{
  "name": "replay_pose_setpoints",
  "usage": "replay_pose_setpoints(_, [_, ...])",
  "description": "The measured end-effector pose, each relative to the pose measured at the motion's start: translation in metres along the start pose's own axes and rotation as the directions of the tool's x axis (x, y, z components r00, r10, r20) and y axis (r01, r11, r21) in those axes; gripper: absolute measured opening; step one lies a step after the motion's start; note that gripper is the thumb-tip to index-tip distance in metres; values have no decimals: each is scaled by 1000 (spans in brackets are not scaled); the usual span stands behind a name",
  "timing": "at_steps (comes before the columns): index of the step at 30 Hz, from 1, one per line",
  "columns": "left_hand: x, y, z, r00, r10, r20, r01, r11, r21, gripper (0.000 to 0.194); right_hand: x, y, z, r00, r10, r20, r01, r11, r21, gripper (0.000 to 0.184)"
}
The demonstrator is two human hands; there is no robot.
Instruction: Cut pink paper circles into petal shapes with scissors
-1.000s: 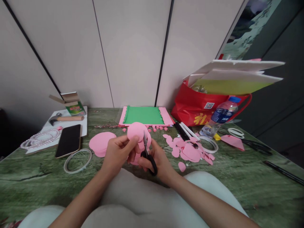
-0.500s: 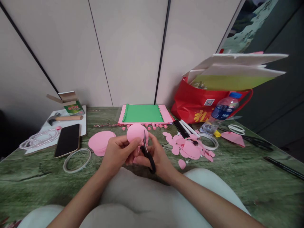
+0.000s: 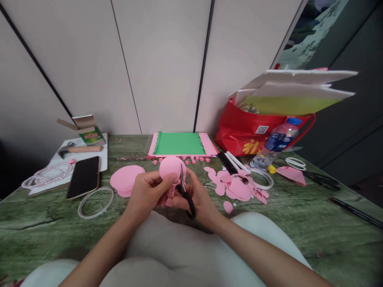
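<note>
Between thumb and fingers my left hand (image 3: 151,189) pinches a round pink paper piece (image 3: 169,168), held up in front of me. My right hand (image 3: 197,195) grips a pair of scissors (image 3: 188,197) with black handles, my fingers in the loops. The blades point up and lie against the right edge of the paper; part of the lower paper is hidden by my fingers. To the left of my hands rests a stack of pink paper circles (image 3: 125,179). On the right, a heap of pink paper scraps (image 3: 239,188) is spread out, with one loose scrap (image 3: 228,207) nearer me.
Green and pink sheets (image 3: 180,143) lie at the back, small pink rolls before them. Leftward are a phone (image 3: 83,177), a tape roll (image 3: 96,202), a hammer (image 3: 85,149) and beads (image 3: 48,175). Rightward stand a red bag (image 3: 239,131) and a bottle (image 3: 278,139), near another tape roll (image 3: 271,183).
The view has shifted very slightly. Both hands keep nearly the same pose, with the paper and scissors barely moved.
</note>
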State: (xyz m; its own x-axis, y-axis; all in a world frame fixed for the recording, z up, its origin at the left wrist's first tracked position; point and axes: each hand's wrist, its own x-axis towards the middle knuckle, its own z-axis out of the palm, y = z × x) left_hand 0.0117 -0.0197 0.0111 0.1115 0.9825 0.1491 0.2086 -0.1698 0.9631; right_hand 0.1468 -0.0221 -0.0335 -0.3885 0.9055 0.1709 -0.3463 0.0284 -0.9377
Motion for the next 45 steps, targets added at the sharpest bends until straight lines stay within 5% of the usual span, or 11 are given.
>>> replay_pose_setpoints(26, [0,2,-4,998,49,-35,-49,999,0,36,0,-1,-1,1000,-2,-22,0,997,-82,79])
replay_pose_setpoints(45, [3,-2,-10,998,-35,-52,28,991,-128,34,5,1,-3,996,81,-22,-82,996,-44,83])
